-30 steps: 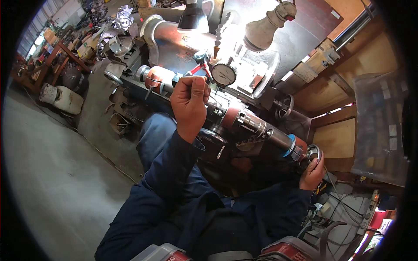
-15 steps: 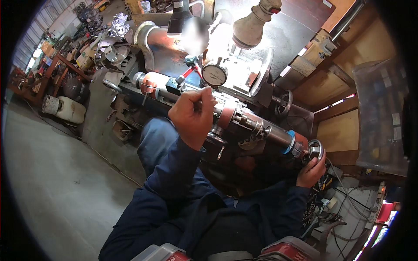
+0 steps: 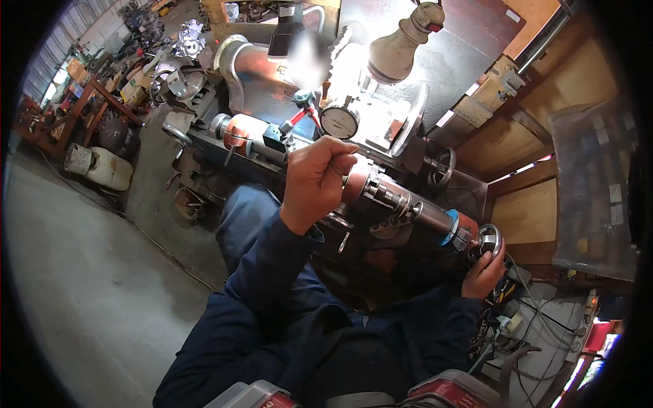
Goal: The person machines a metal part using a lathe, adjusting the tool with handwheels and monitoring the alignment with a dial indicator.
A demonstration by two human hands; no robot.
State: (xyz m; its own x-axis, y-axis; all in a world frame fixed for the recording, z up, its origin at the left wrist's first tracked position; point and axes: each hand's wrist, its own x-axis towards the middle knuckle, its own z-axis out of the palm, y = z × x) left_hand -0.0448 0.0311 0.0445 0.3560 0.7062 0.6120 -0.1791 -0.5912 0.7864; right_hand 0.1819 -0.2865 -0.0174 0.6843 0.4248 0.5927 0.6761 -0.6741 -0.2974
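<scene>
Left grip (image 3: 316, 180), pinched together, contents unclear, has shifted rightward, nearside of the round white-faced dial gauge (image 3: 339, 122); right grip (image 3: 484, 275) stays curled on the shiny metal handwheel (image 3: 490, 238)

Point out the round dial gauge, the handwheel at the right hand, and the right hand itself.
Dial gauge (image 3: 339, 122), head view: on its round pale face.
Handwheel (image 3: 488, 239), head view: near its hub.
Right hand (image 3: 483, 274), head view: on the middle of the hand.
</scene>
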